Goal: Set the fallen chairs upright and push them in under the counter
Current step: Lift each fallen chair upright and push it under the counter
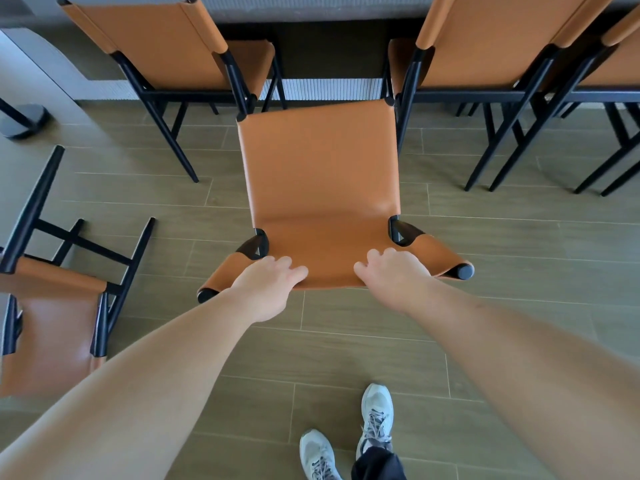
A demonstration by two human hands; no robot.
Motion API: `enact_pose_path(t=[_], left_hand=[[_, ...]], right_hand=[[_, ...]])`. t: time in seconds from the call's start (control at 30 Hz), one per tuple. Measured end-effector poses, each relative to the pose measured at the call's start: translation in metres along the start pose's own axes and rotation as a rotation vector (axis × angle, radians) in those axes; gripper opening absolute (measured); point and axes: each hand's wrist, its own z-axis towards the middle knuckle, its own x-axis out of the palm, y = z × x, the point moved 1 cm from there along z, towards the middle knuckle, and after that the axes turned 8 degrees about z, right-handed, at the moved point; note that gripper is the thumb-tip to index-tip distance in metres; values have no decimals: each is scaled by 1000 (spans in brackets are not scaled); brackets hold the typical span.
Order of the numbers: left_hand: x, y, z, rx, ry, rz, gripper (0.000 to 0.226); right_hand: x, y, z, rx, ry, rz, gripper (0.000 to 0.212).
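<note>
The chair (320, 188) in front of me has a tan leather back stretched over a black frame, its two top posts ending in black caps at either side of my hands. I see it from behind and above, so the wide panel facing me is the backrest; its seat and legs are hidden below. It stands on the wood-look floor (346, 358) between two upright chairs, near the counter (311, 8) at the top of the view.

My left hand (268, 289) grips the top edge of the backrest, fingers curled over the leather and thumb underneath. My right hand (393, 275) holds the same edge just beside it, fingers bent over the rim in the same way (both narrow, wrapped on the leather).

Counting chairs: five in all. Three stand by the counter, one on the left (166, 50) and two on the right (485, 46) (620, 60). One fallen chair (55, 306) lies on its side at my left, legs pointing away. My two grey shoes (346, 438) show below.
</note>
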Motion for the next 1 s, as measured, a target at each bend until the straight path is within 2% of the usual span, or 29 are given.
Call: enact_pose_path(t=[0.2,0.3,0.33,0.47,0.6,1.0], left_hand=[[-4,12,8,-74,-38,-9,37],[-3,22,12,-112,-108,-60,32],[-3,26,15,-114,-132,-69,36],[-11,39,31,-129,-143,-56,69],[-13,51,47,-161,-146,-43,88],[-31,91,99,-248,-115,-5,89]], right_hand=[[-7,-13,8,49,-115,113,37],[-9,-30,17,97,-159,250,25],[-8,-34,21,97,-174,263,23],[-13,-47,37,43,-235,245,35],[-21,-56,52,36,-263,263,56],[-51,-90,99,2,-293,248,69]])
